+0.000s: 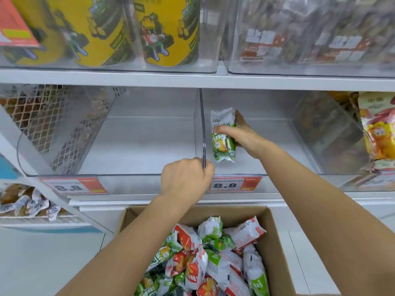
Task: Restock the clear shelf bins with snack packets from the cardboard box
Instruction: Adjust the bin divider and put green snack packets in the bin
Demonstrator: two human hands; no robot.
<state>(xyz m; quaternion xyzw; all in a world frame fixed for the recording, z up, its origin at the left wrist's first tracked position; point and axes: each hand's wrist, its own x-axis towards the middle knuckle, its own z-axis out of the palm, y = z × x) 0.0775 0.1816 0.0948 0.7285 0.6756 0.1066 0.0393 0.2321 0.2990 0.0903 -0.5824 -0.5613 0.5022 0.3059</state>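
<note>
- Clear shelf bin (256, 175), middle shelf, two compartments split by a clear divider (202, 129). Both look bare apart from one packet in the right half. Price tags reading 8.8 (235, 184) hang on the front lip.
- Cardboard box (275, 242) sits open below the shelf, heaped with green and red snack packets (213, 263) — most of the restock is yet to do, I judge.
- My left hand (186, 178) is curled round the divider's front edge, gripping it. Best to hold it upright so the two halves keep their width while I load.
- My right hand (239, 133) is inside the right compartment, fingers wrapped round a green packet (223, 144), thumb across its face.
- The packet stands on end just beside the divider, its lower seal at or near the bin floor — I cannot tell if it touches.
- For a good step: lay it flat, tight to the back, label out, greens in this half only.
</note>
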